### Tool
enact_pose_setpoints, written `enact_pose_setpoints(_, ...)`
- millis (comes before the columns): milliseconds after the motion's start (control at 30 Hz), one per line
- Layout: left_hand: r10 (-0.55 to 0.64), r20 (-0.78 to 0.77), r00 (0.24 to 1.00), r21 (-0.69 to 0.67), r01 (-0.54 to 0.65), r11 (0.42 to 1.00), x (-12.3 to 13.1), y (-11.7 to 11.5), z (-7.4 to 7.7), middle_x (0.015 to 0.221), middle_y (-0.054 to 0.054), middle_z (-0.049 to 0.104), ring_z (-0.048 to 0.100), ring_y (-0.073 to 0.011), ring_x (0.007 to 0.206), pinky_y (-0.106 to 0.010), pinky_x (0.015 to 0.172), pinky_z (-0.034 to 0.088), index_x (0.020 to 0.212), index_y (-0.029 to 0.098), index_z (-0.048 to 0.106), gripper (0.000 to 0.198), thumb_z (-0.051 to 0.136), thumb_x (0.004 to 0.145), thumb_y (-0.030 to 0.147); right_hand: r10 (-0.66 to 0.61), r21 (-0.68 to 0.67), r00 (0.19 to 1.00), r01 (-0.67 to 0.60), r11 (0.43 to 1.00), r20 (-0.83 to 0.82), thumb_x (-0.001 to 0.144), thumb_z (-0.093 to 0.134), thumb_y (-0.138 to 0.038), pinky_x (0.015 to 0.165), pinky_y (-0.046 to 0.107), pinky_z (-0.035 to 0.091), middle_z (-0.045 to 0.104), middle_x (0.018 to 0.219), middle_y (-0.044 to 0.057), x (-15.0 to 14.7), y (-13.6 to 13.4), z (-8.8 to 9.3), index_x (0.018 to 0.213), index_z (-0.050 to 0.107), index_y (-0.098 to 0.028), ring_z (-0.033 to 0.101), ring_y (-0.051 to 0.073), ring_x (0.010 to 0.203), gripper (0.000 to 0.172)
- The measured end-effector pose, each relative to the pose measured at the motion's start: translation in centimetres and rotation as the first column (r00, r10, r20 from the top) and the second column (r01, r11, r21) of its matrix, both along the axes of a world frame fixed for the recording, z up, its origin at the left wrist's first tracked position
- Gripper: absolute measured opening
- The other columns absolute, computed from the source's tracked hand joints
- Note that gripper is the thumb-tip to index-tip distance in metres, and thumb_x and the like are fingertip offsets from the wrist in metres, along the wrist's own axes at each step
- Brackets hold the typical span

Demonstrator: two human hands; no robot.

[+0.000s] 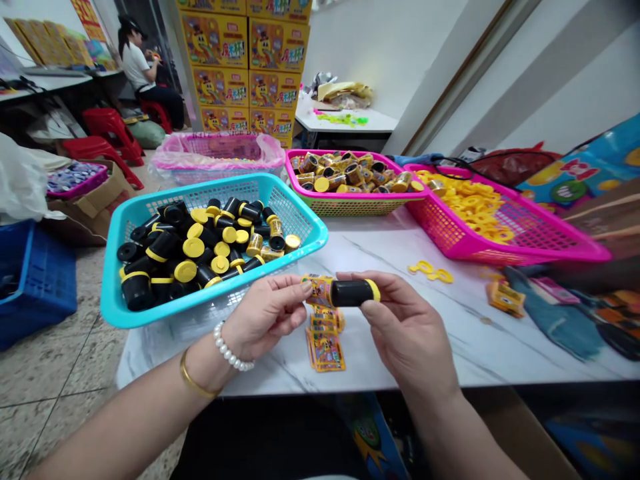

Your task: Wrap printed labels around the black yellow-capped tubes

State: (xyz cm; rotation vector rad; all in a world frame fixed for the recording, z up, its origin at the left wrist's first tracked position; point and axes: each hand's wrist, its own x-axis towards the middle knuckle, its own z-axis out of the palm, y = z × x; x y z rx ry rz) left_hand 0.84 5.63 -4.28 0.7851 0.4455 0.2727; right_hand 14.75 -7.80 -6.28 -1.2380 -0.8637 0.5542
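Note:
My right hand (413, 327) grips a small black canister (350, 293) with a yellow cap, held sideways above the table. With thumb and fingertips, my left hand (273, 307) pinches a printed label sleeve (319, 291) at the canister's dark end. Whether the canister's end has entered the sleeve I cannot tell. Below my hands lies a small pile of flat printed labels (327, 350) on the marbled white table. A turquoise basket (113, 267) to the left holds many black canisters with yellow caps, and a few labelled ones at its right end.
A pink basket (350, 196) behind holds labelled canisters; another pink basket (460, 250) at right holds yellow plastic pieces. Two yellow pieces (431, 271) lie on the table (380, 247). Scissors and cloth are at the right. A person (145, 73) sits far back by stacked yellow cartons (250, 67).

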Motion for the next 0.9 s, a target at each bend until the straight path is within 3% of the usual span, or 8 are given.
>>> enact_pose_setpoints(133,0.013,-0.013,1.0,-0.008,-0.013,1.0,-0.1,0.1,-0.1,0.055,0.003,0.056,0.035,0.0003,0.036,-0.013,0.032,0.012,0.071,0.01,0.065,0.033,0.089,0.064,0.033,-0.153,-0.002,0.967,0.157,0.988,0.203,0.085,0.078,-0.025,0.096,0.027,0.058,0.076,0.115,0.004,-0.6,-0.4,0.5,0.106,0.071,-0.026,0.072,0.017,0.106,0.022)
enact_pose_setpoints(333,0.012,-0.027,1.0,0.013,-0.012,1.0,-0.1,0.2,-0.2,0.058,0.001,0.058,0.036,0.0002,0.038,-0.013,0.032,0.013,0.071,0.009,0.067,0.034,0.088,0.064,0.035,-0.042,-0.043,0.977,0.052,0.998,0.209,0.086,0.075,-0.022,0.095,0.032,0.06,0.073,0.124,0.008,-0.9,-0.5,1.0,0.103,0.067,-0.023,0.074,0.021,0.106,0.018)
enact_pose_setpoints(467,0.025,-0.034,0.999,-0.001,-0.025,1.0,0.0,0.2,-0.1,0.058,0.003,0.056,0.034,0.0006,0.037,-0.014,0.032,0.011,0.074,0.01,0.067,0.032,0.087,0.066,0.034,-0.223,0.045,0.954,0.219,0.975,0.199,0.084,0.076,-0.02,0.096,0.033,0.059,0.075,0.119,0.007,-0.7,-0.6,1.0,0.1,0.069,-0.024,0.074,0.021,0.105,0.018)
enact_pose_setpoints(700,0.03,-0.053,0.998,-0.037,-0.032,0.999,0.0,0.3,0.0,0.054,0.006,0.052,0.033,0.0002,0.038,-0.013,0.032,0.009,0.074,0.01,0.064,0.033,0.088,0.064,0.032,-0.01,0.014,1.0,0.011,1.0,-0.014,0.084,0.077,-0.031,0.087,0.032,0.061,0.077,0.115,0.007,-0.5,-0.2,0.7,0.099,0.07,-0.024,0.074,0.022,0.103,0.018)
enact_pose_setpoints(900,0.043,-0.007,0.999,-0.019,-0.043,0.999,0.0,0.2,-0.1,0.054,0.005,0.053,0.034,0.0001,0.036,-0.014,0.032,0.011,0.072,0.012,0.062,0.036,0.089,0.062,0.035,-0.064,-0.051,0.998,0.063,0.997,-0.017,0.085,0.074,-0.026,0.077,0.031,0.063,0.079,0.109,0.008,-1.1,0.6,0.8,0.092,0.062,-0.023,0.077,0.021,0.092,0.014)
